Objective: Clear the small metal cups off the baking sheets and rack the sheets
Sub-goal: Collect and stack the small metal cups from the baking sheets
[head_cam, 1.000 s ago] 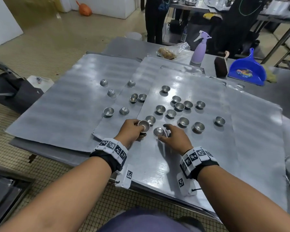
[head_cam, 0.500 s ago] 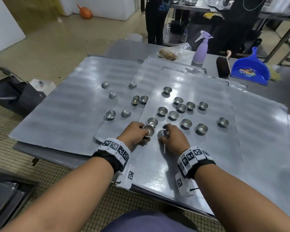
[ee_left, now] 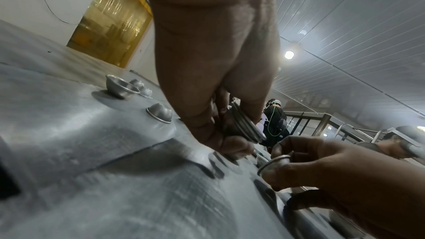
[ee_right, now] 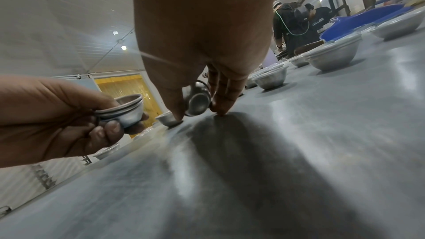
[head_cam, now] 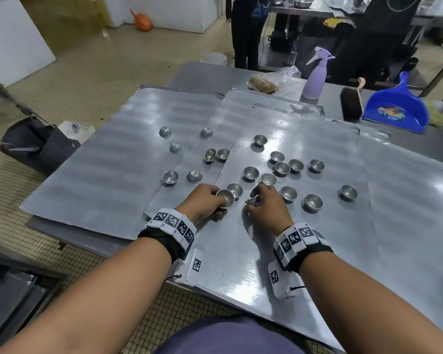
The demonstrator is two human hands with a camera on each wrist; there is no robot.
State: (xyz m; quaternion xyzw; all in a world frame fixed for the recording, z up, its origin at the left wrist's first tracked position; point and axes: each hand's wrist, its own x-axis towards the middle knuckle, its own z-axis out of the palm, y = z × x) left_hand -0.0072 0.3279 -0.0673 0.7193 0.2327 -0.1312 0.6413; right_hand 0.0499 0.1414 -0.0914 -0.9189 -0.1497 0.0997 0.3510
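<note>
left grip (head_cam: 206,201) curled, right grip (head_cam: 265,208) pinching

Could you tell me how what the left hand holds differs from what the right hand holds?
The left hand grips a nested stack of small metal cups, several rims showing; the right hand pinches a single small metal cup. The stack sits mouth up and clear of the shiny metal baking sheet; the single cup is tipped on its side, low over the sheet. Both are the same dull silver cups.
</note>
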